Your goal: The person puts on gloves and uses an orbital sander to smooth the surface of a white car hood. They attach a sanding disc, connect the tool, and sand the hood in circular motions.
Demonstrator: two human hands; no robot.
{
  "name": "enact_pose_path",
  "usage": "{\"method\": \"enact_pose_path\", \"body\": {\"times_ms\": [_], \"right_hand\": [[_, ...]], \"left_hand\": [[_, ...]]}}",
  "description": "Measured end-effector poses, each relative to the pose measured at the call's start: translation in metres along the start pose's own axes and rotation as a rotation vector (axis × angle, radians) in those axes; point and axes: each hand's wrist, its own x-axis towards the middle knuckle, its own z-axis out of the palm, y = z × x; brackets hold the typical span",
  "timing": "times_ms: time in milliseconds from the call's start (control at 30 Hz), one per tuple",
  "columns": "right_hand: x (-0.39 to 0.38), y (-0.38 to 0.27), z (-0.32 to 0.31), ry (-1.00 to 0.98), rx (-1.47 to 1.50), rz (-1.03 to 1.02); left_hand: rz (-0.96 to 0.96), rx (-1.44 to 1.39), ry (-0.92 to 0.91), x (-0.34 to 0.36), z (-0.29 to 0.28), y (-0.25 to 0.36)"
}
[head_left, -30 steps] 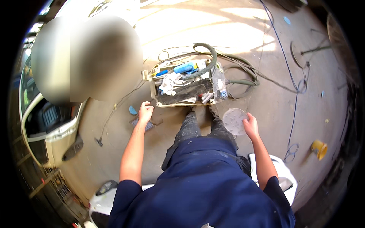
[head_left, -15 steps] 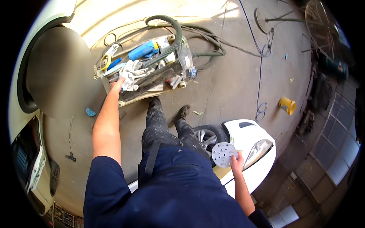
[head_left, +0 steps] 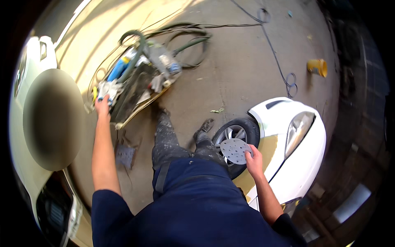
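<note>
My left hand (head_left: pixel 103 103) is closed at the left end of the wheeled tool cart (head_left: pixel 146 103), right at the white gloves (head_left: pixel 110 87); what exactly it grips is hidden by blur. The cart holds a blue roll (head_left: pixel 118 68), a ribbed hose (head_left: pixel 140 44) and several smaller items. My right hand (head_left: pixel 254 158) pinches a round grey perforated sanding disc (head_left: pixel 233 150) by its edge, in front of the wheel (head_left: pixel 230 133) of a white car (head_left: pixel 300 164), whose fender has a tan patch (head_left: pixel 267 152).
A second car (head_left: pixel 37 181) stands at my left, partly under a blurred oval. Cables (head_left: pixel 275 57) and hose loops (head_left: pixel 193 57) lie on the floor (head_left: pixel 218 90). A yellow bucket (head_left: pixel 317 67) lies at the right. A dark metal piece (head_left: pixel 125 154) lies left of my legs.
My left hand has reached onto the cart, which now sits further left and more slanted in view. The white car and its wheel have come into view under my right hand with the disc.
</note>
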Motion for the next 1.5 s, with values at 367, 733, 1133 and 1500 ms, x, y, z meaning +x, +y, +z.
{"method": "enact_pose_path", "body": {"times_ms": [367,733,1133,1500], "right_hand": [[-0.064,0.339,-0.352,1.107,0.386,0.009],[-0.123,0.613,-0.387,1.197,-0.592,0.635],[-0.047,0.427,-0.339,1.238,-0.117,-0.003],[-0.010,0.035,-0.125,-0.521,0.085,-0.779]], "left_hand": [[-0.113,0.057,-0.460,-0.384,0.157,-0.027],[0.755,0.870,-0.759,-0.547,0.268,0.020],[0.767,0.584,-0.715,-0.598,0.264,0.016],[-0.156,-0.352,-1.070,-0.637,0.252,0.166]]}}
